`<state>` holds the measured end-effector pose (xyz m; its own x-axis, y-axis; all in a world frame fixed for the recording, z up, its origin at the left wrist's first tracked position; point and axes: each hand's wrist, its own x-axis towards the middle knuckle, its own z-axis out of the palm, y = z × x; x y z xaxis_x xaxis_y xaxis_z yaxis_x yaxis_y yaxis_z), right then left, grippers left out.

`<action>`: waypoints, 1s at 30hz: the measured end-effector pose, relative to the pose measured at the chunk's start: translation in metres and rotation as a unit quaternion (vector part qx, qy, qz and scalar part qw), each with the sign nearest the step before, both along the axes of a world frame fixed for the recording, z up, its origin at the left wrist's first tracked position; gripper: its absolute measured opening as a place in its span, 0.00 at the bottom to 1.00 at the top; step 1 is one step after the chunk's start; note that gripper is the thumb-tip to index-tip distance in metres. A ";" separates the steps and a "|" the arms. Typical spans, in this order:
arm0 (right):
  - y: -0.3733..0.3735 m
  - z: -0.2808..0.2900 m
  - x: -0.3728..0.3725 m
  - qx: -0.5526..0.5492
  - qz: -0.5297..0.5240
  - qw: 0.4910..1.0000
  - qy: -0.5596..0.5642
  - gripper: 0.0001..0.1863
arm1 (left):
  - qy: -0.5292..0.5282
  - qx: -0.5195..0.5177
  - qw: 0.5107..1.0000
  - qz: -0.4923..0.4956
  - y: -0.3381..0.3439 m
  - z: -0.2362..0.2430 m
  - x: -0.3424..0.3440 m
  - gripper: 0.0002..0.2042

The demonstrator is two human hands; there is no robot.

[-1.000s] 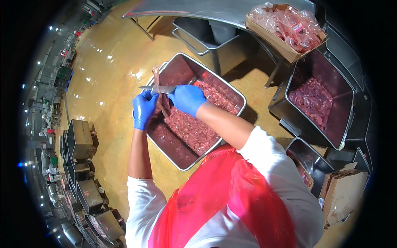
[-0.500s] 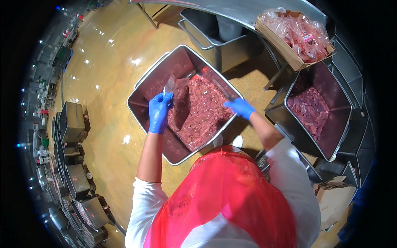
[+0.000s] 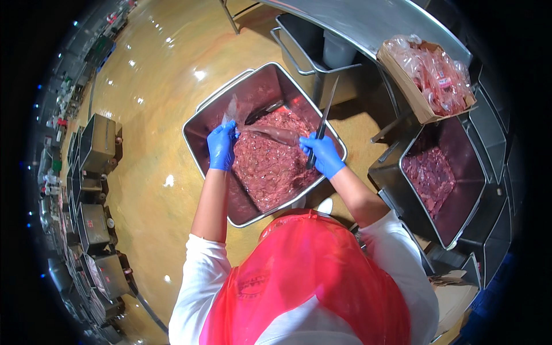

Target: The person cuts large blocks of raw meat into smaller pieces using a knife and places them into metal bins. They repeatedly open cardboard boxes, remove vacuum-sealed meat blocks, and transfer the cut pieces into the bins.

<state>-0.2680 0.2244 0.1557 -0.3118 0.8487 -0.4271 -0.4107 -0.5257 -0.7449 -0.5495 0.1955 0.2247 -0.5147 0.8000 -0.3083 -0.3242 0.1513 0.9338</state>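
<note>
Yellowish wet floor (image 3: 144, 190) all around, metal bins along both sides, steel tabletop (image 3: 351, 23) at the far right with a cardboard box (image 3: 398, 86) of crumpled clear plastic bags (image 3: 434, 77) at its edge. From where I'm standing: worker in a red apron (image 3: 310, 259) over a white top, both arms out over a metal bin (image 3: 259, 80) part-filled with red meat (image 3: 267, 172). Key relation: reddish clear plastic bag (image 3: 276, 136), long and limp, spans the gap between the hands, long axis side to side, dipping slightly toward the right. Left hand (image 3: 222, 148), blue glove, is closed with fingers pinching the bag's left end; loose film sticks up past the fist. Right hand (image 3: 323, 155), same glove, is curled round the dark handle of a knife (image 3: 327, 109), fingertips at the bag's right end. Blade points up and away from the worker, roughly across the bag's axis, just beyond that hand. So bag lies right of the left hand, left of the right one, above the meat; both hands equally near, one per end. Can't tell whether anything's inside it. Second bin (image 3: 467, 178) with darker meat (image 3: 428, 178) off right.
</note>
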 end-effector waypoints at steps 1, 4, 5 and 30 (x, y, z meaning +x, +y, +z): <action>0.014 0.007 -0.007 0.030 0.006 1.000 0.001 0.13 | 0.002 -0.039 0.999 0.025 0.002 -0.020 -0.009 0.05; 0.034 0.041 -0.039 0.114 0.053 0.991 -0.049 0.13 | -0.006 -0.104 0.994 0.041 -0.005 -0.107 -0.046 0.05; 0.041 0.044 -0.044 0.137 0.059 0.988 -0.041 0.12 | -0.047 -0.114 0.991 0.058 -0.003 -0.122 -0.038 0.04; 0.071 0.186 -0.055 0.378 0.025 0.883 -0.278 0.19 | 0.231 0.110 0.945 -0.202 0.054 0.039 -0.038 0.12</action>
